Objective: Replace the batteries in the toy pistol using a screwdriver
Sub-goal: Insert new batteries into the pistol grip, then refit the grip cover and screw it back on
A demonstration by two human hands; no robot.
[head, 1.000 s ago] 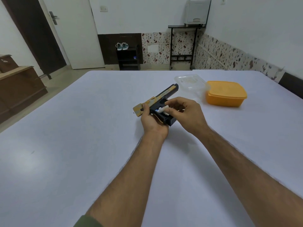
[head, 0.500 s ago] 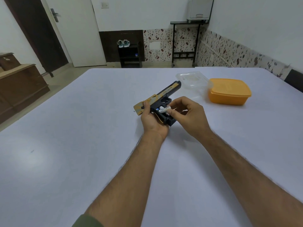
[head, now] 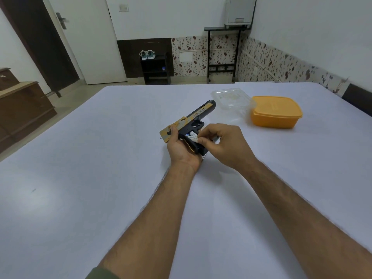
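A black and tan toy pistol [head: 198, 114] lies on its side over the white table [head: 100, 178], barrel pointing to the far right. My left hand [head: 181, 148] grips its rear and handle from below. The battery compartment in the handle is uncovered, and white batteries [head: 192, 136] sit in it. My right hand [head: 223, 146] pinches one battery at the compartment with thumb and fingertips. No screwdriver is visible.
An orange lidded box [head: 275, 112] stands at the far right of the table, with a clear plastic container [head: 230, 97] just behind it to the left. A tiny pale speck [head: 160, 138] lies left of the pistol. Beyond the table are a door, a shoe rack and a black stand.
My right hand has pushed the white battery from above the handle down into the compartment. The left hand and pistol have stayed nearly still.
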